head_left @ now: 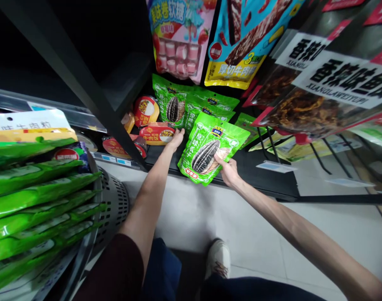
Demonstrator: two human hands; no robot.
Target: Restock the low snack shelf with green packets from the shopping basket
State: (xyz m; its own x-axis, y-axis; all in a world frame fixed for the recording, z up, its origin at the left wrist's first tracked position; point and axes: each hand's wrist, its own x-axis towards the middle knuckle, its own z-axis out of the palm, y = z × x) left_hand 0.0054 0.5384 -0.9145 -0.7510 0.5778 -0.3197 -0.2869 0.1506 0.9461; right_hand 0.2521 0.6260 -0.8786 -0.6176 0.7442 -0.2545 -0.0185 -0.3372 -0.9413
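Note:
My right hand [230, 170] pinches a green bag of sunflower seeds [206, 154] by its right edge, thumb on the front. The bag is tilted and held just in front of the bottom shelf. Reaching in at the shelf, my left hand [177, 140] has its fingers stretched out beside the right end of a red beef rice pack [156, 133]. Whether it touches the pack I cannot tell, and the fingertips are partly hidden. Behind both hands, more green seed bags [172, 102] stand on the shelf.
A grey basket [114, 205] filled with green bags stands at the left. Above the shelf hang a pink candy bag [181, 42], a blue and yellow snack bag [241, 46] and dark spicy snack packs [322, 92]. A black shelf post [84, 88] slants at the left.

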